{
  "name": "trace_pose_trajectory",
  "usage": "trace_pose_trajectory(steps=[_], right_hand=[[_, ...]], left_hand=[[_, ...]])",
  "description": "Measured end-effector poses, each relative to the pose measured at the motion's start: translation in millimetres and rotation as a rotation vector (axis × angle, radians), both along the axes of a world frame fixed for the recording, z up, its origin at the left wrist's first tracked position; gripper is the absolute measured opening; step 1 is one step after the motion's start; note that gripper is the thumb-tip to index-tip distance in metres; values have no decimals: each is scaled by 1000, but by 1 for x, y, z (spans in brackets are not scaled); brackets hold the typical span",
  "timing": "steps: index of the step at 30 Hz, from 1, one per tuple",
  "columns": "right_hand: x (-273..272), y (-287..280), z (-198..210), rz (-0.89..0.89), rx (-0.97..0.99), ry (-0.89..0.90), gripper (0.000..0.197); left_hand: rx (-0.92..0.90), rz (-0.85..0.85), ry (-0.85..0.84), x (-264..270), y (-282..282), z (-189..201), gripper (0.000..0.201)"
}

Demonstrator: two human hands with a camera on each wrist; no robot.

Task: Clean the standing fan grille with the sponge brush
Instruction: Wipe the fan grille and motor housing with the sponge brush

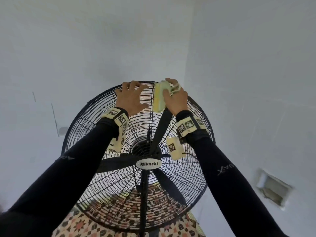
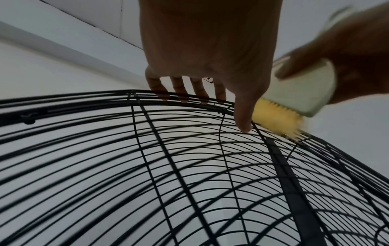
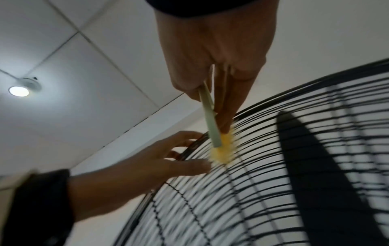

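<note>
My sleeved forearms (image 1: 71, 161) fill the near field of the head view, reaching up to the top of the fan grille (image 1: 130, 182). My left hand (image 1: 130, 98) rests spread on the upper wires, fingers straight and curling slightly over the rim (image 2: 84, 94), holding nothing and steadying the cage. My right hand (image 1: 176, 98) has its grip clamped on the sponge brush (image 1: 159, 98), fingers closed round the pale green back, a cord looped over them. The yellow working face (image 2: 275, 121) is pressed against the wires just beside my left thumb, near the top of the grille. The brush is blurred in both wrist views, which I judge to mean a stroke in progress. Progress: work is at the topmost band only. I cannot tell from the wires which sections are already clean; no dust contrast shows. The centre around the Mikachi badge (image 1: 148, 164), the lower half and the sides appear, in my judgement, still to be covered.
</note>
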State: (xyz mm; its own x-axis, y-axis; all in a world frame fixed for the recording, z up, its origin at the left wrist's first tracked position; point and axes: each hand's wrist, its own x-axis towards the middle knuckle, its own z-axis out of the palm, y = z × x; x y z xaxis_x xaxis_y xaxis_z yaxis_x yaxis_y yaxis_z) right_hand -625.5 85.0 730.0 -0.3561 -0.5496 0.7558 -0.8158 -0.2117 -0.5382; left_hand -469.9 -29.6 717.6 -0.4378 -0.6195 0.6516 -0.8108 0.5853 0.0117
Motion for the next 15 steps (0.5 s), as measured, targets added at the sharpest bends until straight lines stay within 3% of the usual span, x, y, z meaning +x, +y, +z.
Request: trace_pose_trajectory(steps=[3,6,9,12,15], right_hand=[[-26,13,-11,-226,50,-31,37],[-25,12,1,-433,270,71,51],[2,-1,28,-304,253,96,44],[16,-12,37,-52,177,-33,33],[-5,-3,39,-71,204,-269,50]], left_hand=[[18,-17,19,1,6,1,79],[39,-1,43,-5,16,3,79],[54,19,71,-13,24,5,79],[72,43,89,-9,23,7,80],[86,50,71,-3,22,9,79]])
